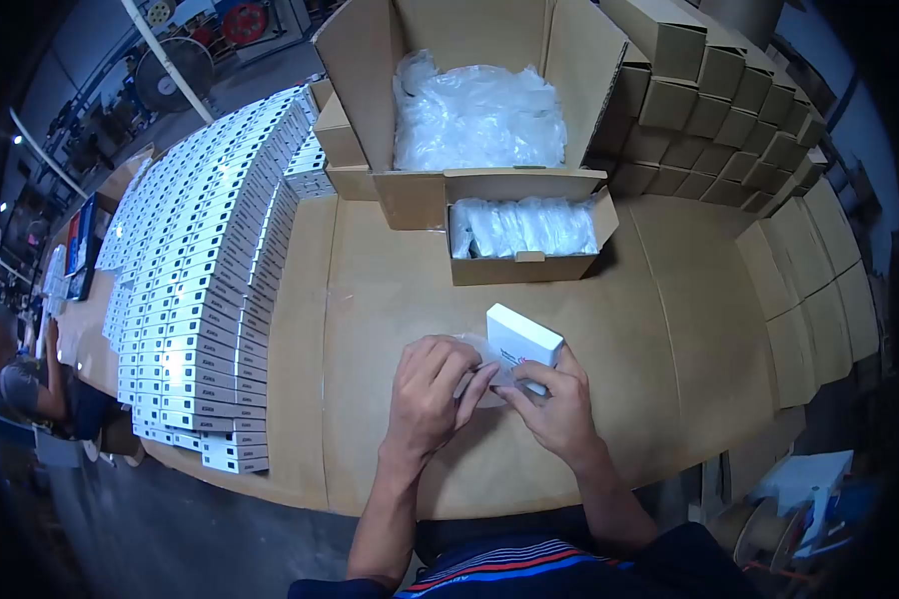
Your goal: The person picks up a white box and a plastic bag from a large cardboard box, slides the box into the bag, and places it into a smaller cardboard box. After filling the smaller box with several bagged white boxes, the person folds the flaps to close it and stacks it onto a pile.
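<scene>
At lower centre, my left hand (430, 394) is closed, pinching a clear bag (481, 351), and my right hand (559, 409) grips a white box (522, 337) over the cardboard-covered worktop (370, 299). Stacked boxes (210, 270) fill the left of the frame, and an open carton (474, 120) stands at top centre.

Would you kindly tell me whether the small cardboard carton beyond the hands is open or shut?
Open: the small carton has its flaps spread apart, and a row of clear plastic packets shows inside.
</scene>
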Demonstrator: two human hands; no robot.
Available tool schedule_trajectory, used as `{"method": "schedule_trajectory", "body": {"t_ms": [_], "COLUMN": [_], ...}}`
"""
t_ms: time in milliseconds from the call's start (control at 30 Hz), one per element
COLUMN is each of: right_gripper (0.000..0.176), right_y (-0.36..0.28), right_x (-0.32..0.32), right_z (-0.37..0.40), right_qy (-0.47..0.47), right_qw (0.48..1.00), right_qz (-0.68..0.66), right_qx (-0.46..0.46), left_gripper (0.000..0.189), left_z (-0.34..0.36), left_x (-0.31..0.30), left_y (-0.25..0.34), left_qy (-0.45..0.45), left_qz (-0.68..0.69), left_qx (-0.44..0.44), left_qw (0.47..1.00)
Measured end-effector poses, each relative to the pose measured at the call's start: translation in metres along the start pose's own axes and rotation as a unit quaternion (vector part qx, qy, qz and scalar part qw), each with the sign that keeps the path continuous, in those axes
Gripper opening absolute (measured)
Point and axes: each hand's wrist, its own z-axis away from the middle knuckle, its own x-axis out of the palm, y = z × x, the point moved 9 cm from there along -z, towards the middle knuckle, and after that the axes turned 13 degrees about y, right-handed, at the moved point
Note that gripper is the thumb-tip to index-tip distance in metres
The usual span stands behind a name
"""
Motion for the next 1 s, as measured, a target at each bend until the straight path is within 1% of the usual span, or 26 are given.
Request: {"method": "schedule_trajectory", "body": {"t_ms": [33,67,167,300,333,400,433,467,500,533,567,633,667,733,833,867,967,1000], "right_gripper": [0.021,0.02,0.018,0.016,0.016,0.014,0.014,0.014,0.015,0.016,0.016,0.016,0.018,0.017,0.017,0.018,0.018,0.019], "right_y": [-0.002,0.0,0.005,0.01,0.011,0.013,0.024,0.037,0.046,0.039,0.041,0.045,0.045,0.046,0.056,0.06,0.062,0.067], "right_x": [0.0,0.001,0.003,0.003,0.003,0.002,0.003,0.004,0.003,-0.002,-0.001,0.002,0.004,0.006,0.005,0.001,-0.009,-0.009], "right_z": [0.0,0.0,0.0,0.005,0.004,0.003,0.005,0.009,0.01,0.008,0.007,0.014,0.016,0.016,0.021,0.021,0.02,0.022], "right_qy": [-0.006,-0.024,-0.068,-0.091,-0.09,-0.075,-0.042,-0.007,0.029,0.06,0.065,0.07,0.075,0.079,0.084,0.086,0.089,0.076], "right_qw": [1.0,1.0,0.997,0.995,0.995,0.996,0.994,0.99,0.982,0.991,0.988,0.98,0.983,0.977,0.963,0.958,0.965,0.963], "right_qz": [-0.001,0.0,-0.003,-0.014,-0.014,-0.026,-0.061,-0.096,-0.131,-0.096,-0.111,-0.141,-0.134,-0.168,-0.214,-0.229,-0.207,-0.212], "right_qx": [-0.003,0.004,0.021,0.048,0.051,0.045,0.075,0.104,0.13,0.077,0.091,0.124,0.101,0.107,0.137,0.148,0.134,0.15], "left_gripper": [0.019,0.013,0.013,0.012,0.011,0.016,0.019,0.026,0.034,0.041,0.048,0.043,0.039,0.034,0.026,0.026,0.04,0.063], "left_z": [0.002,-0.002,0.007,-0.004,-0.001,0.003,0.005,0.005,0.024,0.058,0.086,0.092,0.089,0.079,0.085,0.09,0.093,0.086], "left_x": [0.007,0.005,0.009,-0.004,-0.005,-0.014,-0.019,-0.03,-0.02,-0.009,0.006,0.03,0.033,0.04,0.032,0.027,0.015,0.015], "left_y": [-0.004,-0.005,-0.038,-0.058,-0.068,-0.076,-0.079,-0.071,-0.091,-0.106,-0.115,-0.076,-0.065,-0.053,-0.068,-0.076,-0.093,-0.088], "left_qy": [-0.02,0.012,0.001,0.078,0.051,0.148,0.195,0.261,0.268,0.267,0.26,0.116,0.093,0.048,0.048,0.073,0.108,0.107], "left_qz": [0.022,0.048,0.082,0.108,0.082,0.123,0.143,0.121,0.208,0.292,0.371,0.403,0.393,0.374,0.353,0.353,0.385,0.465], "left_qx": [-0.011,-0.008,-0.209,-0.261,-0.287,-0.246,-0.224,-0.161,-0.266,-0.365,-0.454,-0.502,-0.505,-0.506,-0.485,-0.481,-0.429,-0.417], "left_qw": [1.0,0.999,0.975,0.956,0.953,0.95,0.944,0.944,0.902,0.843,0.767,0.757,0.763,0.776,0.798,0.799,0.81,0.774]}}
